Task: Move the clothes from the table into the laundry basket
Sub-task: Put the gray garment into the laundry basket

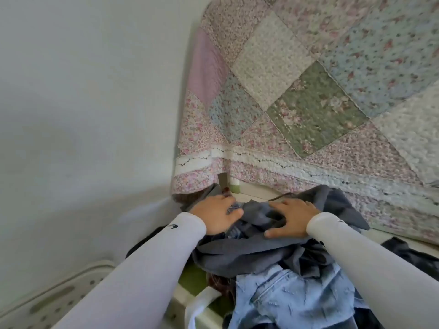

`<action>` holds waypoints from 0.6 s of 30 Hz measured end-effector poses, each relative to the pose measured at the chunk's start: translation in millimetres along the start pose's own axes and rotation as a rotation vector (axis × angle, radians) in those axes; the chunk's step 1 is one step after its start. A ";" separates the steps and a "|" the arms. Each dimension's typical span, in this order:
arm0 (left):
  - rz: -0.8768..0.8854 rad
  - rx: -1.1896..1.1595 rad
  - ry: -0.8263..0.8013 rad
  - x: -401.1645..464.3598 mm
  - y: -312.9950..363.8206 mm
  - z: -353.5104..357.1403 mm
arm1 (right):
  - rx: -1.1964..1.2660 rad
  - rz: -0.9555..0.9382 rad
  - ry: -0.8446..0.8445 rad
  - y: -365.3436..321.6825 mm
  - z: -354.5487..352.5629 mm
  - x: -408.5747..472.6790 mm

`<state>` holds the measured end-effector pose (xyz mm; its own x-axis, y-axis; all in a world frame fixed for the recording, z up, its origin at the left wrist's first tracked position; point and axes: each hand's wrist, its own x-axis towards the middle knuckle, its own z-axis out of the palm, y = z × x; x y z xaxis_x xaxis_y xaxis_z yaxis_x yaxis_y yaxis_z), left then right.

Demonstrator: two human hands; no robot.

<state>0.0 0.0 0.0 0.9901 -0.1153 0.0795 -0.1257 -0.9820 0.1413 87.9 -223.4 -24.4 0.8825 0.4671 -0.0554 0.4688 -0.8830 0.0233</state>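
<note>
Much of the table (256, 189) is hidden: only a pale strip of its far edge shows behind the heap of clothes, and another pale strip at its right edge beside a dark garment (413, 257) that the frame cuts off. A patchwork quilt (308, 96) hangs behind the far edge, and what it covers cannot be made out. A small white-and-green object (236, 186) stands at the far edge under the quilt's hem, too small to name.

The grey garment (249, 255) lies on top of the heap, in the middle of the table. The left hand (217, 216) lies on the heap's far left part, fingers bent down into the cloth; whether they pinch a fold cannot be told, as the fingertips are buried. The right hand (291, 218) lies palm down on the grey garment, fingers spread and the thumb pressed against a fold. Both arms wear white sleeves.

A light-blue frayed denim piece (292, 298) lies at the near side of the heap, partly under the grey garment and cut off by the bottom of the frame. A green fabric (192, 280) and a white strap (202, 302) peek out at the near left edge.

The white perforated laundry basket (47, 302) sits low at the left, beside the table; only 1 rim corner shows, and its inside is out of view.
</note>
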 end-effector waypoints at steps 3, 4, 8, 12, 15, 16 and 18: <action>0.014 0.016 -0.035 17.6 -1.6 14.7 | -0.116 0.055 -0.105 6.1 7.3 6.6; 0.013 0.014 -0.052 21.4 -2.3 19.4 | -0.114 0.076 -0.135 8.5 12.1 8.4; 0.064 0.020 -0.073 34.9 1.6 38.3 | -0.021 0.094 -0.176 12.9 28.6 16.5; 0.069 -0.032 -0.091 40.8 8.5 47.0 | 0.219 0.071 0.002 17.9 36.2 22.2; 0.058 -0.094 -0.084 44.8 11.4 47.0 | 0.389 0.041 0.166 14.6 18.5 22.0; 0.063 -0.145 -0.080 45.0 13.6 45.9 | 0.478 0.041 0.218 11.5 10.7 20.8; 0.078 -0.318 -0.064 46.5 17.2 44.8 | 0.743 0.042 0.320 4.0 -5.0 18.8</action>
<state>46.7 -29.0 -38.0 0.9773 -0.2076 0.0411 -0.2043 -0.8749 0.4392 106.5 -217.9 -20.4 0.9196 0.3244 0.2218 0.3868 -0.6474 -0.6567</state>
